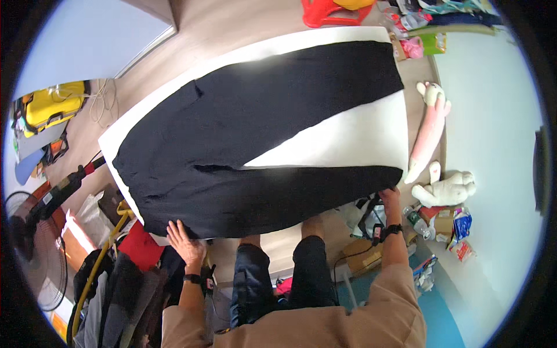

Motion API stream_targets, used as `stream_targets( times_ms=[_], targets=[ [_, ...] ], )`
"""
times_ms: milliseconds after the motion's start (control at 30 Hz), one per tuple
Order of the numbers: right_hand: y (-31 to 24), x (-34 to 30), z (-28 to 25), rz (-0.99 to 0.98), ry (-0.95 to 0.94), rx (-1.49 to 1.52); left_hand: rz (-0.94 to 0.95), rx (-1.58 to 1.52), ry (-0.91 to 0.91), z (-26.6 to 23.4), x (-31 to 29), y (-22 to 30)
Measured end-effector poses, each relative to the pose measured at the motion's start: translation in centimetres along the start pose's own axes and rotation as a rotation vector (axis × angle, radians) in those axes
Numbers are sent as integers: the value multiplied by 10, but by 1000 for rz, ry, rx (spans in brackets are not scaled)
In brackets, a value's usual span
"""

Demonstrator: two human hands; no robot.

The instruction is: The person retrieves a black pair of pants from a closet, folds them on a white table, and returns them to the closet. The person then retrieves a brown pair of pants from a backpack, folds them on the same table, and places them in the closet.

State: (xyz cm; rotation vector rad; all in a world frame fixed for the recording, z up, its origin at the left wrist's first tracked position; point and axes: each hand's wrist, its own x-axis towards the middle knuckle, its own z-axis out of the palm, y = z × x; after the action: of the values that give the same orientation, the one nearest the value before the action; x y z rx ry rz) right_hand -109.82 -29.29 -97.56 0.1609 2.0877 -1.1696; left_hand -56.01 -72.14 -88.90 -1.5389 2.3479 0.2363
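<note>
A pair of black trousers [249, 133] lies spread out on a white table [354, 130]. Its waist is toward the left and both legs run to the right, with the white surface showing between them. My left hand [185, 243] rests on the near edge by the waist, fingers stretched and apart, holding nothing. At the hem of the near leg, my right hand [391, 200] has its fingers closed on the cloth; the fingertips are partly hidden. Small wrinkles show near the waist and crotch.
Soft toys, one long and pink [428, 130] and one white [447, 188], lie beyond the table's right edge. A red stool [319, 14] stands at the far side. On the left are a fan [43, 255], a yellow case [55, 107] and hanging clothes [125, 290].
</note>
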Motion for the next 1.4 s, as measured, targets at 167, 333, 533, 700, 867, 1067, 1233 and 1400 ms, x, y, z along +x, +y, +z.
stream_targets(
  times_ms=[167, 333, 533, 700, 867, 1067, 1233, 1400],
  targets=[
    [-37, -23, 23, -199, -73, -680, 10, 105, -12, 9, -9, -26],
    [-88, -44, 13, 234, 77, 130, 163, 102, -21, 10, -8, -62],
    [-130, -68, -34, 188, 184, 138, 518, -151, -137, -21, 6, -95],
    [-205, -84, -8, 233, 330, 143, 539, -134, -28, -23, 24, -115],
    [-243, -65, -12, 285, 266, 221, 589, -174, 32, -26, 30, -124],
    [-271, -30, -34, 313, 271, 146, 278, -403, -30, -96, 35, -111],
    [-334, 19, -51, 218, -10, 81, 151, -496, 12, -149, 69, -95],
    [-392, 135, 4, -9, -142, -223, 59, -381, 94, -128, 160, -91]
  ],
)
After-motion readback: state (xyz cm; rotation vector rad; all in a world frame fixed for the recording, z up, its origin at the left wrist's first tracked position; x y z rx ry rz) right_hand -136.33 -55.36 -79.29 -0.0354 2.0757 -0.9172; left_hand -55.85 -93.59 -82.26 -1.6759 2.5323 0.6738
